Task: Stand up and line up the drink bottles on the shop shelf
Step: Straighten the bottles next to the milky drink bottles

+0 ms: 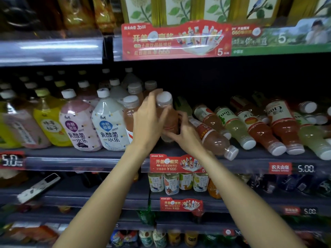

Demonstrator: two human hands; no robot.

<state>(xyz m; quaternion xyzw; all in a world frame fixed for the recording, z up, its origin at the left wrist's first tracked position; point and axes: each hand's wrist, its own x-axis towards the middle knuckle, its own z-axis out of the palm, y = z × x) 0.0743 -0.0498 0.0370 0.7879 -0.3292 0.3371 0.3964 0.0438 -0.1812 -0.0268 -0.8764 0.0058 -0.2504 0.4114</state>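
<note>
An orange-pink drink bottle point(166, 111) with a white cap stands upright at the middle of the shelf point(75, 155). My left hand point(149, 120) grips its left side near the neck, and my right hand point(182, 130) holds its lower right side. Just left of it stand other upright bottles of the same drink point(129, 111). To the right, several bottles lie on their sides with caps toward me: a pink one point(215, 138) nearest my right wrist, pale green ones point(234, 127) and red-orange ones point(279, 126).
Large upright pouch-shaped bottles, white point(109, 122), pink point(77, 124) and yellow point(50, 120), fill the shelf's left part. A red promo tag point(176, 163) hangs on the shelf edge below my arms. An upper shelf edge point(175, 40) overhangs; lower shelves hold more drinks.
</note>
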